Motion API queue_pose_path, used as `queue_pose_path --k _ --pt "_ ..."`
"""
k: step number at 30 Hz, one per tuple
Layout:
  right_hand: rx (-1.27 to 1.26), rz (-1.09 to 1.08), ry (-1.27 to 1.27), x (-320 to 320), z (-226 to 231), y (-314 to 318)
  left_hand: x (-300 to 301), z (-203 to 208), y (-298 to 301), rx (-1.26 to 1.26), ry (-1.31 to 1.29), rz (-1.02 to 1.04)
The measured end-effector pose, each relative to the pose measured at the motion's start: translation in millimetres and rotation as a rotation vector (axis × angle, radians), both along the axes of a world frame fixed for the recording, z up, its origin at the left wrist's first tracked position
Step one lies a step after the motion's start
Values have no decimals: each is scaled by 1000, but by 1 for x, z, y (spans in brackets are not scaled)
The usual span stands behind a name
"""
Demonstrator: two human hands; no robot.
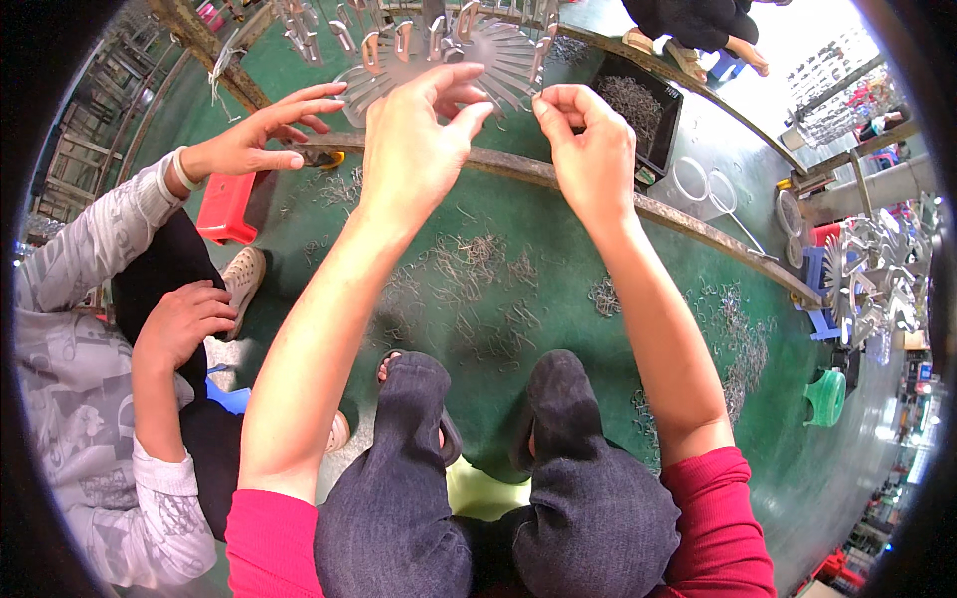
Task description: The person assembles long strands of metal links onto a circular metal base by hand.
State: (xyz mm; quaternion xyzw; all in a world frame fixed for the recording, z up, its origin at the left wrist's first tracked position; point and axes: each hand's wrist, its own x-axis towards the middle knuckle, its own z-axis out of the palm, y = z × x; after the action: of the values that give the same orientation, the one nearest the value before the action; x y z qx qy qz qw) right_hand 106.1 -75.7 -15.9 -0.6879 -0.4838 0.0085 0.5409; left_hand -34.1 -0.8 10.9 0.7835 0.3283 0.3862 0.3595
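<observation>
My left hand (pixel 419 145) is raised in front of a round rack of flat metal pieces (pixel 498 55), its thumb apart from its bent fingers and nothing visible between them. To its right, my right hand (pixel 590 149) pinches thumb and forefinger together beside the rack's right edge. What lies in that pinch is too small to make out. Several slim metal pieces (pixel 403 42) hang upright around the rack, some with a coppery reflection. The rack's near side is partly hidden behind my left hand.
A rusty rail (pixel 678 214) crosses beyond my knees. A black crate (pixel 670 125) holds many small wire hooks; more loose hooks (pixel 469 269) litter the green floor. At left, a co-worker's hand (pixel 249 130) reaches toward the rack, above a red stool (pixel 227 207). Clear round containers (pixel 688 184) stand at right.
</observation>
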Motion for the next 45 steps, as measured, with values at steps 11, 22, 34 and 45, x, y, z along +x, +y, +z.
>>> queue_pose_path --k 11,22,34,45 --pt "-135 115 -33 25 9 22 38 -22 7 332 193 133" --pt "-174 136 -278 27 47 28 39 -27 13 445 211 187" --pt "-314 34 -284 18 73 28 6 -27 21 269 286 217" --pt "-290 63 -357 20 62 32 6 -15 10 338 84 165"
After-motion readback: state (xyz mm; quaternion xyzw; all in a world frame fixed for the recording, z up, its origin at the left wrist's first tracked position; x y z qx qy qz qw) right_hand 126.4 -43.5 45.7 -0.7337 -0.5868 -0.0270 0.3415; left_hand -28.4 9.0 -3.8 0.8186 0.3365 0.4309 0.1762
